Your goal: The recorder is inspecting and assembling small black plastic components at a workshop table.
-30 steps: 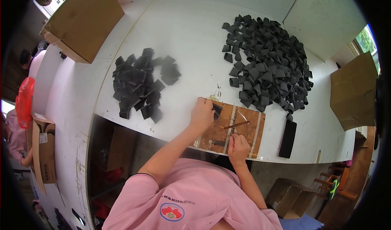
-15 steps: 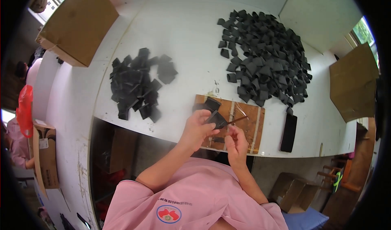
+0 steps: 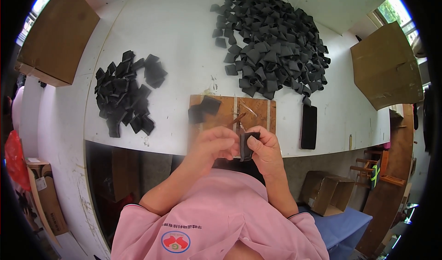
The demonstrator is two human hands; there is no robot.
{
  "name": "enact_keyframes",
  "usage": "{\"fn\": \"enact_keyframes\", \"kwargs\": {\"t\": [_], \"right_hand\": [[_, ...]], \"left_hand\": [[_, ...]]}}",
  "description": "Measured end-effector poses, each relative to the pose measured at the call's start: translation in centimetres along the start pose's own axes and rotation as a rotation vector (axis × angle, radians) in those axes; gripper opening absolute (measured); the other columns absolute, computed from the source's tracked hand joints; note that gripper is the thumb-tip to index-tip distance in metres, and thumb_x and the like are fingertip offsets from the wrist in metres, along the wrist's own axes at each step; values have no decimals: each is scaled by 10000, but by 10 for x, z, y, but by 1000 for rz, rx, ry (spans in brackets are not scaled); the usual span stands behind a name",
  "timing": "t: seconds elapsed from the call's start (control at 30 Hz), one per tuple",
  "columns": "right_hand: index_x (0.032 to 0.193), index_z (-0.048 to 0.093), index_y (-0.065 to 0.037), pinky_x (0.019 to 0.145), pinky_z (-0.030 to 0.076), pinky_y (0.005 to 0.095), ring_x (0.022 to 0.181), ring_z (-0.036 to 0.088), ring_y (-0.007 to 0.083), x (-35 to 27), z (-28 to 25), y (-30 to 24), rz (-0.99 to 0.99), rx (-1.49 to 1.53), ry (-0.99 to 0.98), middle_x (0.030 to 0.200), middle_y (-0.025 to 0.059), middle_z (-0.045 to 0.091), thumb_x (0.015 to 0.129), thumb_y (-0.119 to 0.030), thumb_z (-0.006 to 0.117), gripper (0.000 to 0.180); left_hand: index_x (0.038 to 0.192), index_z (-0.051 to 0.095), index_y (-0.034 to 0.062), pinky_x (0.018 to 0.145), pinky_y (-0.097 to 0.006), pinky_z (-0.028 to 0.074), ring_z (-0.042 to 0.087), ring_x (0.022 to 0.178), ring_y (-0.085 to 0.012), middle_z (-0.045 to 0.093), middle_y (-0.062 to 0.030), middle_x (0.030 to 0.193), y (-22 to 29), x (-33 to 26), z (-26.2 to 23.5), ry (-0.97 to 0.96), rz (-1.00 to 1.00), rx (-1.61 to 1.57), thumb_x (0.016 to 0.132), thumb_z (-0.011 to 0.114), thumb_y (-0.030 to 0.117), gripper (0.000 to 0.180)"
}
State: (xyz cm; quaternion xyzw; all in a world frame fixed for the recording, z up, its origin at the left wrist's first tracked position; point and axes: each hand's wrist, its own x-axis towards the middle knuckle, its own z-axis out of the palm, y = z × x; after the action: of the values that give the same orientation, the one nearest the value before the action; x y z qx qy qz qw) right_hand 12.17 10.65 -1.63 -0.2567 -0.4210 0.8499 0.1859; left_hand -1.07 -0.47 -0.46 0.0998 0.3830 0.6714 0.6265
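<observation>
My right hand (image 3: 267,151) pinches a small folded black fabric piece (image 3: 247,146) between thumb and fingers, just over the front edge of the table. My left hand (image 3: 212,146) is curled beside it, its thumb and fingertips at the left edge of the piece. A slim brown pointed tool (image 3: 238,119) shows just above my hands; whether fingers hold it or it lies on the board is hidden. Under it is a worn brown wooden board (image 3: 260,110). Two flat black pieces (image 3: 210,105) lie on the board's left part.
A loose heap of black pieces (image 3: 122,94) lies left, a larger pile of black loops (image 3: 276,48) at the back right. A black phone (image 3: 309,127) lies right of the board. Cardboard boxes stand at the left (image 3: 60,34) and right (image 3: 386,66) of the table.
The black piece has passed from my left hand to my right and come nearer my body. The brown tool has shifted left. The whole view has turned somewhat.
</observation>
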Motion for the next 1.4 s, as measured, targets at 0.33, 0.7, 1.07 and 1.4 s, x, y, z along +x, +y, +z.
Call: {"fn": "enact_keyframes", "kwargs": {"t": [0.33, 0.7, 1.07, 1.4], "right_hand": [[957, 529, -24, 642, 444, 224, 745, 529, 86, 0, 2, 0, 23, -131, -30, 850, 23, 567, 763, -32, 611, 210], [784, 558, 7, 547, 433, 323, 650, 535, 252, 0, 28, 6, -655, -1027, 188, 744, 103, 519, 687, 7, 619, 115], [777, 569, 10, 486, 394, 274, 574, 502, 154, 10, 14, 14, -405, -670, 186, 688, 52, 536, 713, -10, 595, 72], [788, 542, -42, 476, 290, 192, 557, 361, 35, 5, 26, -26, 133, -6, -44, 629, -55, 423, 840, -187, 544, 154]], "left_hand": [[829, 586, -2, 553, -196, 467, 571, 599, -99, 587, -50, 694, -5, 1, -2, 33, 16, 154, 776, 590, 44, 71], [793, 541, -5, 491, -170, 408, 493, 555, -32, 550, 14, 659, -23, -1, 17, 403, 577, 939, 794, 539, -16, 11], [910, 534, -14, 363, -154, 231, 308, 421, 11, 565, -31, 748, -2, -1, 11, 35, 110, -327, 731, 535, -75, 189], [889, 534, -30, 330, -176, 317, 428, 395, -35, 601, -105, 720, 6, 7, 25, 265, 334, -9, 758, 522, -81, 141]]}}
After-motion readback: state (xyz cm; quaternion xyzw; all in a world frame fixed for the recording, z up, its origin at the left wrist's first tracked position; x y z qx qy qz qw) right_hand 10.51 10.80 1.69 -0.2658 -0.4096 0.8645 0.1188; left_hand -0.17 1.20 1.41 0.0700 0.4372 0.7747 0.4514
